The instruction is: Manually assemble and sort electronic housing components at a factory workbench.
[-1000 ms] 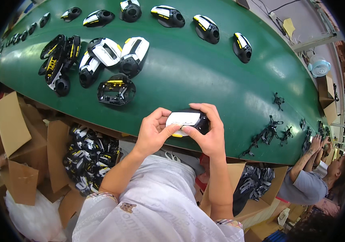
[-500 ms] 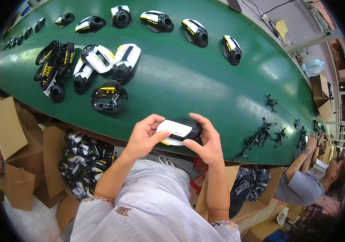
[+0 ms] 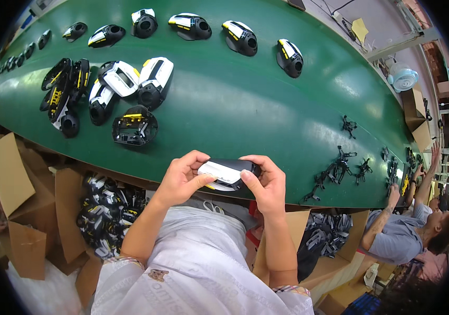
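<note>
Over the near edge of the green table I hold a white and black plastic housing (image 3: 221, 173) with a bit of yellow trim. My left hand (image 3: 181, 181) grips its left end, thumb along the white near side. Around the black right end my right hand (image 3: 267, 185) is closed, its thumb pressed on the near edge. Both hands hide the housing's ends and underside. Beyond them lies an open black shell (image 3: 135, 126) with yellow parts inside. Farther left are white-topped housings (image 3: 154, 79) and dark shells (image 3: 59, 97) in a pile.
The green table (image 3: 224, 105) carries a row of similar housings (image 3: 190, 25) along its far side. Black bracket-like parts (image 3: 340, 165) lie at right. Below the edge stand cartons of parts, one at left (image 3: 103, 210), one at right (image 3: 329, 231). A co-worker (image 3: 397, 236) sits at far right.
The housing has tilted in my hands, showing more of its near side, and my right thumb has shifted up onto it. The co-worker at right has raised an arm.
</note>
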The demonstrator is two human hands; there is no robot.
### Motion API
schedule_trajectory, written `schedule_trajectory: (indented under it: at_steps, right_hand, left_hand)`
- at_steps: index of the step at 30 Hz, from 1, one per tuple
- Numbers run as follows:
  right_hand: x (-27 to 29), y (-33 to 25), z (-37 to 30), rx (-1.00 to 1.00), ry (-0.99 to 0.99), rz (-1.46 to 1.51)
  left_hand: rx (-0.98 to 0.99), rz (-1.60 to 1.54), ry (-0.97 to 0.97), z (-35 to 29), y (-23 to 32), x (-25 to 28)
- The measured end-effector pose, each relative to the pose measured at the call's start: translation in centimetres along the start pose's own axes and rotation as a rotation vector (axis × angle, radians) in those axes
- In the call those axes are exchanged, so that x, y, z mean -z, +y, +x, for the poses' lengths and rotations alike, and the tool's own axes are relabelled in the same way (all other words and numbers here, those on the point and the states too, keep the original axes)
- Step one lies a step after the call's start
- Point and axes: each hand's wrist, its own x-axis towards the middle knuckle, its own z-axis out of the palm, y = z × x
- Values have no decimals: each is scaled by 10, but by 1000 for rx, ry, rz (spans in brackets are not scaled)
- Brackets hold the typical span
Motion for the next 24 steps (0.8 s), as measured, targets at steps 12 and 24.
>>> schedule_trajectory:
  at_steps: [12, 24]
  right_hand:
    - [-8, 10, -9, 3, -8, -140]
    - [-11, -4, -4, -39, -23, 230]
  left_hand:
    - [146, -115, -9, 14, 8, 11]
    - [100, -162, -49, 14, 4, 14]
